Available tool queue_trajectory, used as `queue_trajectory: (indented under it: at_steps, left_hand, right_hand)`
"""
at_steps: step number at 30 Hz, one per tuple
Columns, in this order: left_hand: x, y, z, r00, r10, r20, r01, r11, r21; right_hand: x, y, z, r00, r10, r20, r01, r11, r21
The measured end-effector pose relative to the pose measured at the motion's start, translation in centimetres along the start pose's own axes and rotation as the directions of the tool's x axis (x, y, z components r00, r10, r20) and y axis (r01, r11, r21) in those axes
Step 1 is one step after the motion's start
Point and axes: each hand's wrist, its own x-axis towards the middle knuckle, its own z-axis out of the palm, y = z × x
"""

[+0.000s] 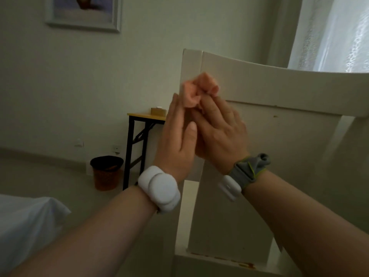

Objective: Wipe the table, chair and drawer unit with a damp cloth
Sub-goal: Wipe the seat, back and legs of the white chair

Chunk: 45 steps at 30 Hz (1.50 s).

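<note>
A small salmon-pink cloth (196, 90), bunched up, is held against the left upright post of a white wooden chair (279, 86), just below its top rail. My right hand (219, 132) grips the cloth, with fingertips curled over its right side. The straight fingers of my left hand (177, 136) lie against the cloth's left side, palm pressed toward the right hand. Both wrists carry white bands. A small table (147, 116) with a yellow top and black folding legs stands at the wall behind. No drawer unit is in view.
A dark bin (106, 172) with an orange mesh body stands on the floor left of the table. A tan box (158, 111) sits on the table. White bedding (26, 216) fills the lower left. A curtained window (339, 33) is at the upper right.
</note>
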Motion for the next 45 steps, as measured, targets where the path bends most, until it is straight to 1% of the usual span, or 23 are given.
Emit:
queue_trajectory:
  at_steps: [2, 5, 8, 11, 14, 17, 19, 21, 23, 25, 28, 29, 30, 31, 33, 34, 36, 37, 39, 41, 43, 44, 45]
  left_hand:
    - [-0.8, 0.4, 1.2, 0.999, 0.045, 0.011, -0.047, 0.986, 0.162]
    - [-2.5, 0.1, 3.0, 0.991, 0.085, 0.100, -0.114, 0.936, 0.334]
    - [-3.5, -1.2, 4.2, 0.979, 0.021, 0.201, -0.118, 0.868, 0.482]
    - [-4.1, -2.3, 4.5, 0.972, -0.012, 0.233, -0.134, 0.789, 0.600]
    - [-4.5, -2.4, 4.3, 0.982, 0.004, 0.191, -0.126, 0.764, 0.632]
    - [-5.1, -3.1, 4.0, 0.989, -0.003, 0.148, -0.095, 0.750, 0.654]
    - [-5.4, -3.5, 4.0, 0.988, -0.026, 0.153, -0.082, 0.751, 0.656]
    - [-5.4, -3.7, 4.1, 0.988, -0.026, 0.150, -0.079, 0.755, 0.651]
    - [-5.4, -3.7, 4.0, 0.992, -0.018, 0.128, -0.068, 0.766, 0.639]
    - [-5.5, -3.8, 3.8, 0.991, -0.028, 0.129, -0.062, 0.763, 0.644]
    - [-5.6, -3.9, 3.5, 0.990, -0.038, 0.138, -0.062, 0.757, 0.650]
    - [-5.7, -3.8, 3.5, 0.990, -0.046, 0.137, -0.053, 0.765, 0.641]
    - [-5.8, -3.8, 3.5, 0.989, -0.053, 0.136, -0.046, 0.773, 0.633]
    - [-6.0, -3.8, 3.5, 0.989, -0.057, 0.139, -0.044, 0.776, 0.629]
    - [-6.8, -4.0, 3.7, 0.986, -0.063, 0.155, -0.052, 0.767, 0.639]
    - [-7.2, -4.1, 3.9, 0.985, -0.066, 0.160, -0.054, 0.760, 0.648]
    - [-8.2, -4.6, 4.2, 0.983, -0.086, 0.161, -0.043, 0.747, 0.663]
    - [-8.7, -4.8, 4.3, 0.982, -0.097, 0.160, -0.035, 0.743, 0.668]
    - [-9.7, -5.3, 4.7, 0.982, -0.109, 0.152, -0.023, 0.734, 0.678]
    - [-10.8, -5.7, 5.0, 0.982, -0.114, 0.148, -0.016, 0.737, 0.676]
    - [-11.9, -6.0, 5.3, 0.983, -0.117, 0.140, -0.007, 0.744, 0.668]
    - [-12.6, -6.1, 5.4, 0.981, -0.133, 0.142, 0.005, 0.747, 0.664]
    - [-13.4, -6.2, 5.4, 0.977, -0.154, 0.150, 0.016, 0.749, 0.662]
  right_hand:
    - [-1.1, 1.2, -0.7, 1.000, 0.017, 0.021, -0.016, 0.999, -0.040]
    - [-3.0, 3.9, -2.1, 0.996, 0.062, 0.056, -0.058, 0.995, -0.077]
    - [-4.8, 7.4, -3.6, 0.993, 0.115, 0.032, -0.109, 0.982, -0.156]
    - [-6.8, 9.9, -4.9, 0.988, 0.152, 0.040, -0.141, 0.971, -0.194]
    - [-8.0, 9.8, -5.3, 0.964, 0.262, 0.039, -0.253, 0.955, -0.155]
    - [-7.4, 7.0, -4.1, 0.927, 0.368, 0.074, -0.358, 0.927, -0.112]
    - [-6.4, 4.4, -2.5, 0.938, 0.333, 0.093, -0.326, 0.942, -0.079]
    - [-5.6, 2.2, -0.9, 0.964, 0.244, 0.106, -0.245, 0.970, -0.006]
    - [-5.3, 1.6, -0.2, 0.975, 0.163, 0.152, -0.173, 0.984, 0.051]
    - [-5.8, 3.1, -0.7, 0.980, 0.115, 0.160, -0.126, 0.990, 0.065]
    - [-7.6, 7.4, -2.5, 0.986, 0.113, 0.127, -0.114, 0.994, -0.001]
    - [-8.6, 8.9, -3.1, 0.985, 0.133, 0.107, -0.131, 0.991, -0.030]
    - [-9.8, 10.1, -3.7, 0.978, 0.189, 0.090, -0.185, 0.982, -0.050]
    - [-10.9, 11.0, -4.3, 0.958, 0.276, 0.083, -0.271, 0.960, -0.062]
    - [-12.4, 11.5, -4.9, 0.882, 0.465, 0.079, -0.460, 0.885, -0.074]
    - [-12.5, 11.3, -4.9, 0.849, 0.526, 0.047, -0.520, 0.849, -0.091]
    - [-12.0, 9.9, -4.0, 0.816, 0.578, -0.023, -0.576, 0.809, -0.116]
    - [-11.4, 9.0, -3.3, 0.831, 0.555, -0.025, -0.555, 0.826, -0.100]
    - [-10.6, 6.6, -1.4, 0.905, 0.426, 0.004, -0.425, 0.904, -0.053]
    - [-10.7, 4.0, 0.5, 0.950, 0.307, 0.047, -0.305, 0.951, -0.046]
    - [-12.2, 1.8, 2.0, 0.979, 0.185, 0.081, -0.180, 0.982, -0.061]
    - [-13.7, 0.9, 2.5, 0.984, 0.123, 0.131, -0.118, 0.992, -0.048]
    - [-15.6, 0.1, 2.7, 0.974, 0.060, 0.216, -0.057, 0.998, -0.020]
